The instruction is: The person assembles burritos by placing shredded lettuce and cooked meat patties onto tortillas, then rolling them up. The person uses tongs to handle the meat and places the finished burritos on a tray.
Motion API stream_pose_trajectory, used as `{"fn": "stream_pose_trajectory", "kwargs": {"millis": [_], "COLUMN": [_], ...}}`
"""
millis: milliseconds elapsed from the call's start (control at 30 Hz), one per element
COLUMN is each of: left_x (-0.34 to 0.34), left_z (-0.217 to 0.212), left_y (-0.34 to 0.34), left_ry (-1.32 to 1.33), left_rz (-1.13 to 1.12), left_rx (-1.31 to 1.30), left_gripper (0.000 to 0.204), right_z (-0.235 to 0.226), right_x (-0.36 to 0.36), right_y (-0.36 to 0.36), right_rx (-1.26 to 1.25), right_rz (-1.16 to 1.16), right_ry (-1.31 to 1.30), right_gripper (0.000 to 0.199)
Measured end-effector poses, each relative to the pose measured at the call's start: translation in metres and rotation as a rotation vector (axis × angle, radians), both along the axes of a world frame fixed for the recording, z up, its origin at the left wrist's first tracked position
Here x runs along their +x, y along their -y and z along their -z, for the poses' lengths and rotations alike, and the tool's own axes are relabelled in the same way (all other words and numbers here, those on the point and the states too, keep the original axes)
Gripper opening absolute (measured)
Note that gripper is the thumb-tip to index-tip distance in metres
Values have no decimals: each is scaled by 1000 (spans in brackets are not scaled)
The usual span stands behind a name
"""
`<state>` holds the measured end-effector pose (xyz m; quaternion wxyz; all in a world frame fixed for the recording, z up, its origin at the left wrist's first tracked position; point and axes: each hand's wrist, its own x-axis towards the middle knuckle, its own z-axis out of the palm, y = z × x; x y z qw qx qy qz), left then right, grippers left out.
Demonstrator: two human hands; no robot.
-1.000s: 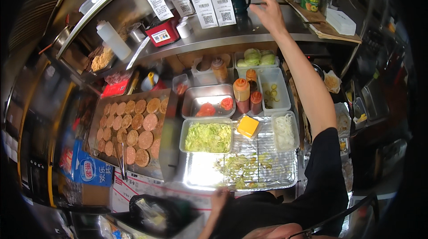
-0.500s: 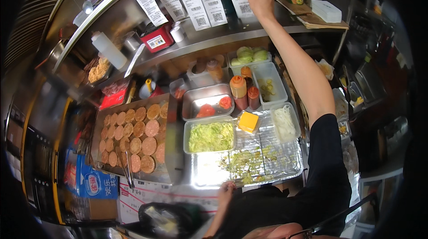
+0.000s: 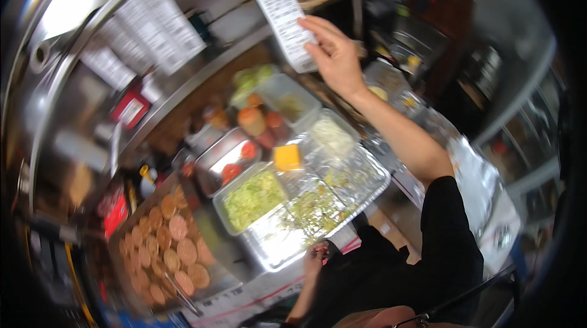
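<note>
My right hand (image 3: 337, 62) is raised at the upper middle, thumb and fingers pinching a long printed paper receipt (image 3: 278, 13), which hangs free above the food containers. Low in the picture, by the front edge of a foil-lined tray (image 3: 275, 251), my left hand (image 3: 315, 257) has its fingers curled; whether it holds anything is hidden. On the tray stand a tub of shredded lettuce (image 3: 254, 199), a stack of yellow cheese slices (image 3: 287, 157) and a tub of white shreds (image 3: 332, 135). Lettuce scraps (image 3: 318, 209) lie loose over the wire rack.
A metal pan of round patties (image 3: 171, 248) stands at the left, with tongs (image 3: 183, 296) across its front. Sauce bottles (image 3: 252, 121) and a tray of tomato slices (image 3: 231, 172) are behind. Several receipts (image 3: 159, 28) hang from the steel shelf (image 3: 189, 83). Foil (image 3: 480, 175) covers a surface at right.
The receipt has come off the shelf rail and moved toward me in my right hand. My view has turned to the right, tilting the scene. My left hand stays by the tray edge.
</note>
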<state>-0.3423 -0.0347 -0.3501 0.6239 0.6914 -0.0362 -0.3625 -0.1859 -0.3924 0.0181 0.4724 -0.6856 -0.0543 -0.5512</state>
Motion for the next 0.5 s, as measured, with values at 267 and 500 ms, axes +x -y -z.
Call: {"fn": "stream_pose_trajectory", "kwargs": {"millis": [267,500], "left_x": [-12,-25], "left_z": [72,162], "left_y": [-22,-54], "left_ry": [-48,-93], "left_rz": [450,553], "left_rx": [86,95], "left_gripper": [15,11], "right_z": [127,289], "right_x": [-263,-673], "right_y": [29,19], "right_rx": [238,772], "right_rz": [746,1640], "right_ry": [-205,-201], "right_gripper": [39,44]}}
